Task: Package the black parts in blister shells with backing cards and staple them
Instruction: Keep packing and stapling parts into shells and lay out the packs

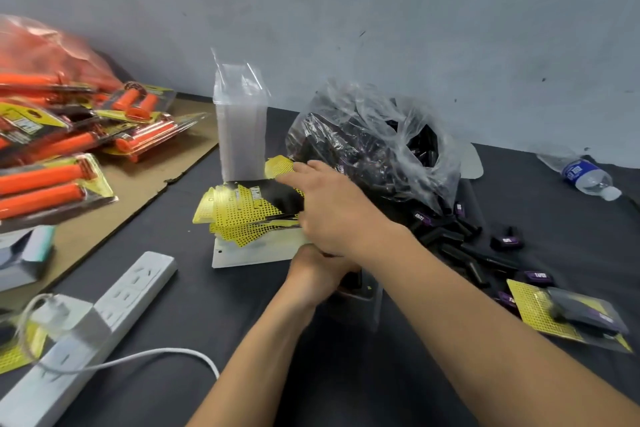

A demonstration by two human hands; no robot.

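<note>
My right hand reaches across to the pile of yellow-and-black backing cards, its fingers stretched over the pile's right edge. Below it my left hand grips a clear blister shell with a black part inside. A clear plastic bag of black parts lies behind my right hand, and several loose black parts are spread to its right. A tall stack of clear blister shells stands behind the cards. One packed yellow card with a dark part lies at the right.
Orange-handled packaged tools lie heaped on cardboard at the left. A white power strip with a plugged-in cable lies at the front left. At the far right lies a water bottle. A grey wall stands close behind the table.
</note>
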